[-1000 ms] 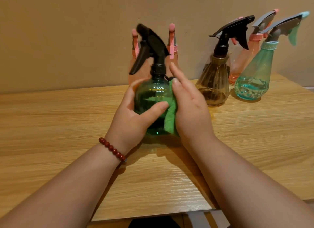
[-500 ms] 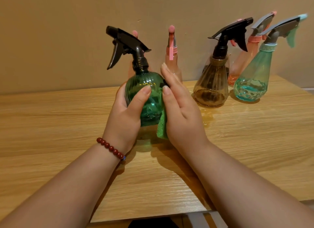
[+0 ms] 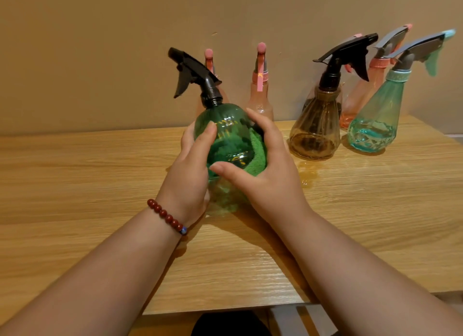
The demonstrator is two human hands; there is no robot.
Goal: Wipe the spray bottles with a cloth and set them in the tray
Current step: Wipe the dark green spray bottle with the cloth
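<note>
Left hand (image 3: 186, 175) grips the green spray bottle (image 3: 225, 135), now turned; right hand (image 3: 265, 175) has wrapped the cloth (image 3: 255, 155) around its right side, wiping underway; 5 bottles wait

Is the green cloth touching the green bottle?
Touching. The head view shows the right hand pressing the green cloth flat against the side of the green bottle, with no gap between them.

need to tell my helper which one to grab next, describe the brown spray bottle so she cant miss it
Start at the beige wall behind the wooden table and follow the row of bottles standing along it toward the right. The brown spray bottle stands just left of the teal bottle. It alone in that row has a smoky amber ribbed body and a black trigger head.
</note>
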